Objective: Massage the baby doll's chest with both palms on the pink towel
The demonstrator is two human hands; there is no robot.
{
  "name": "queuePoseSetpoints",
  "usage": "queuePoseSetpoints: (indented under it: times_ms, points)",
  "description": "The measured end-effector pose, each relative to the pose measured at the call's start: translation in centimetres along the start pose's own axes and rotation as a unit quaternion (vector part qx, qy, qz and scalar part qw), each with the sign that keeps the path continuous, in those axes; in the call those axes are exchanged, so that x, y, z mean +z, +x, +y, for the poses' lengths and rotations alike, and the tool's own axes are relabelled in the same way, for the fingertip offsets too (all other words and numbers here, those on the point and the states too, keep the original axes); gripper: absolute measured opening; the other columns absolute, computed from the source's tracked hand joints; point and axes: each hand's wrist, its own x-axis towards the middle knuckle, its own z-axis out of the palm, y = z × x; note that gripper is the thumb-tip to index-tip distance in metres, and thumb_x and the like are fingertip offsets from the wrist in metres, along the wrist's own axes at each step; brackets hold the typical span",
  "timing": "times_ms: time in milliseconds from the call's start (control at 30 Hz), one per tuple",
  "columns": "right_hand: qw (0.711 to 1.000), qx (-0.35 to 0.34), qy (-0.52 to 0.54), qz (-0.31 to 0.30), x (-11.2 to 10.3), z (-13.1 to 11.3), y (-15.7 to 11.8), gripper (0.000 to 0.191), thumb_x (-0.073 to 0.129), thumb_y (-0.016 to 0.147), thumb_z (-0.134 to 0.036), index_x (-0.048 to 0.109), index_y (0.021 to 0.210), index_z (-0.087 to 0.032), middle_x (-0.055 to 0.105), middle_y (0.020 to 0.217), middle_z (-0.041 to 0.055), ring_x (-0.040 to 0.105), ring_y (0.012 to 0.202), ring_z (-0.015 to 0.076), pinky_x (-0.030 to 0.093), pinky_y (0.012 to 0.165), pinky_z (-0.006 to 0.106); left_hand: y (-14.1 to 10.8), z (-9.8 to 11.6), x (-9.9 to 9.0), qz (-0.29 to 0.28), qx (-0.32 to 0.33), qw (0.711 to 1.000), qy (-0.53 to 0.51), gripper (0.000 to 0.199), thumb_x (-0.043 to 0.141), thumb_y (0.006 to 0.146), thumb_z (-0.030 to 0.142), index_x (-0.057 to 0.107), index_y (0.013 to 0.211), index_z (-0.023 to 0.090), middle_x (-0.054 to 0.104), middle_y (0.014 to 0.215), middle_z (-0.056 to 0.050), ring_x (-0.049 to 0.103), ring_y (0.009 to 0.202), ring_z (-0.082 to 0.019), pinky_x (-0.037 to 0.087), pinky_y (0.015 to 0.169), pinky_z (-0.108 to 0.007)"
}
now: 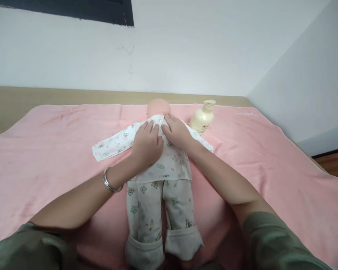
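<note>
A baby doll (159, 107) lies on a pink blanket, its bald head toward the wall. It wears a white printed top (169, 168) and matching printed trousers (149, 206) with turned-up cuffs. My left hand (148, 144) rests flat on the top's upper chest, fingers stretched toward the collar. Beside it, my right hand (177, 131) lies on the other side of the chest near the neck, fingers extended. Both hands press on the cloth without gripping it. One sleeve stretches out to the left; my right forearm partly covers the other.
A cream pump bottle (202, 118) stands tilted in view, just right of the doll's shoulder. The pink blanket (59, 150) covers a wooden surface (73, 95) that meets a white wall. Another wall rises on the right.
</note>
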Motion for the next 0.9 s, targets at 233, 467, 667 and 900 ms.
queuePoseSetpoints:
  times_ms: [233,467,667,900]
  points:
    - [0.990,-0.085,-0.103,0.048,0.7,-5.4,-5.4,0.058,0.035,0.102,-0.028,0.043,0.151,0.001,0.042,0.157,0.0290,0.037,0.148,0.0445,0.032,0.122,0.059,2.7,-3.1,0.2,0.010,-0.117,0.985,-0.127,0.035,0.036,0.091,0.031,0.067,0.102,0.017,0.073,0.111,-0.012,0.065,0.104,-0.028,0.052,0.100,-0.045]
    - [1.000,0.009,0.013,0.009,0.6,-1.7,-1.3,0.060,0.039,0.100,-0.033,0.046,0.150,-0.002,0.046,0.157,0.0203,0.038,0.149,0.0374,0.032,0.125,0.053,1.9,-2.9,1.2,0.030,-0.123,0.983,-0.135,0.047,0.036,0.091,0.033,0.065,0.123,0.013,0.068,0.132,-0.014,0.059,0.125,-0.031,0.043,0.116,-0.050]
    - [0.999,0.023,0.028,0.011,0.9,-0.7,-0.7,0.062,0.037,0.101,-0.038,0.044,0.151,-0.002,0.045,0.157,0.0219,0.039,0.149,0.0372,0.031,0.124,0.055,1.9,-3.0,1.3,0.033,-0.125,0.982,-0.139,0.048,0.038,0.091,0.033,0.065,0.126,0.015,0.067,0.135,-0.012,0.058,0.128,-0.031,0.042,0.118,-0.051]
    - [0.999,0.020,0.032,0.018,0.9,-0.8,-0.9,0.062,0.037,0.100,-0.037,0.045,0.150,-0.002,0.048,0.155,0.0210,0.041,0.147,0.0364,0.032,0.124,0.052,1.9,-3.0,1.3,0.032,-0.125,0.981,-0.141,0.045,0.039,0.091,0.034,0.066,0.122,0.017,0.067,0.134,-0.012,0.058,0.129,-0.031,0.042,0.118,-0.050]
